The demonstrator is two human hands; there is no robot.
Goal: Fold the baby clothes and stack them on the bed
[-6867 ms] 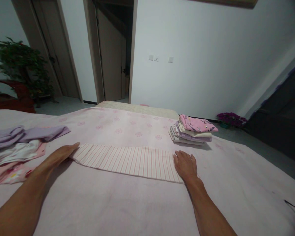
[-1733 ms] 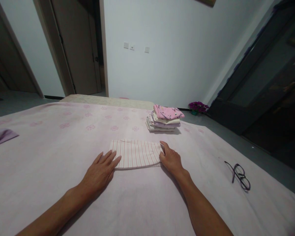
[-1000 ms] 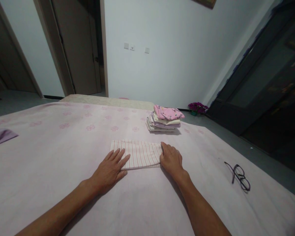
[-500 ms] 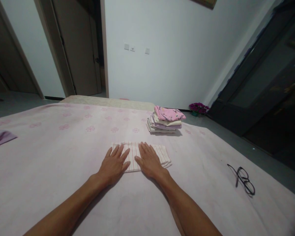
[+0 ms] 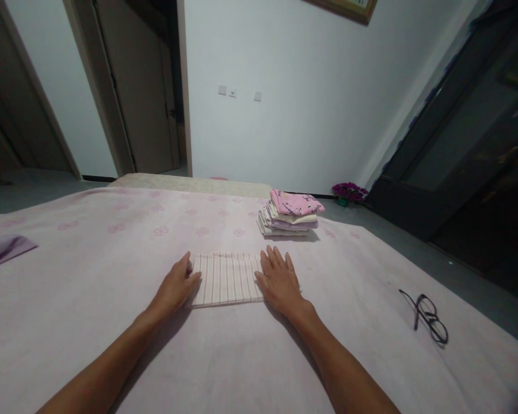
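Folding pink-striped cloth (image 5: 227, 280), probably: seemingly pinching one end with left hand (image 5: 175, 288), pressing other with right hand (image 5: 282, 283), fingers spread. Next, likely: another fold, toward right edge of pink sheet (image 5: 242, 359).

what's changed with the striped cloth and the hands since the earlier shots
The striped cloth, first a long strip, is now folded much shorter. Since half a second ago, the left hand has slid left to its left edge and the right hand right, flat over its right end. The folded stack and glasses look unmoved.
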